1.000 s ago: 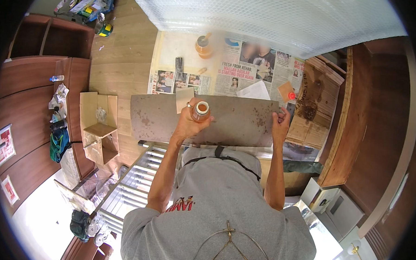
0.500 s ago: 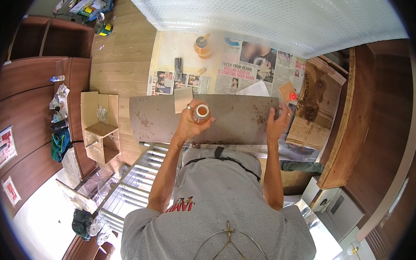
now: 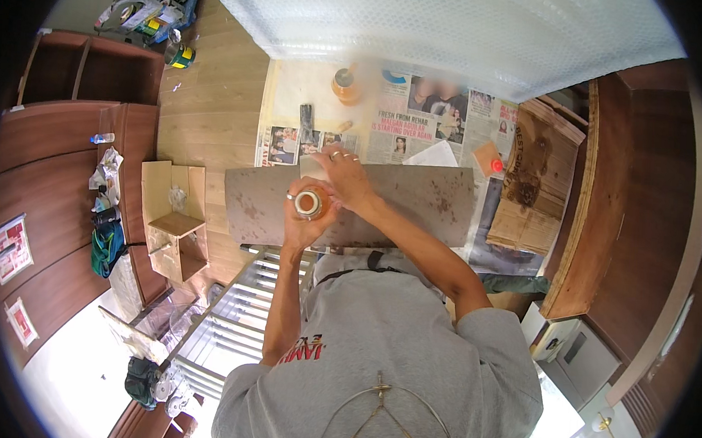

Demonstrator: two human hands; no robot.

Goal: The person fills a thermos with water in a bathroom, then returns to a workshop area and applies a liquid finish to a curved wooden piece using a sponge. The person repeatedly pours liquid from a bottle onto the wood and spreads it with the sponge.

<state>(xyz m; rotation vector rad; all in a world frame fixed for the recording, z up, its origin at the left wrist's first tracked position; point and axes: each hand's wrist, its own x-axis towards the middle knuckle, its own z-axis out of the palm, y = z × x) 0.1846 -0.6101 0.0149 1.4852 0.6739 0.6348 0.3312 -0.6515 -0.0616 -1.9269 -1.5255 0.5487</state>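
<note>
- A home room turned into a makeshift refinishing workshop.
- Newspaper sheets (image 3: 418, 124) cover the wooden floor (image 3: 207, 95) as a drop cloth.
- Dark wooden cabinets (image 3: 65, 120) and loose wooden panels (image 3: 601, 222) stand around.
- Paint cans (image 3: 178, 53) sit by the far-left floor corner; bubble wrap (image 3: 453, 28) spreads beyond.

We see newspapers (image 3: 418, 124) spread on the floor, an orange bottle (image 3: 346, 86) and an open cardboard box (image 3: 175, 219)

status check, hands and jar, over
Left hand grips small jar over grey board. Right hand up against the jar's far side. Nothing in the way.
</note>
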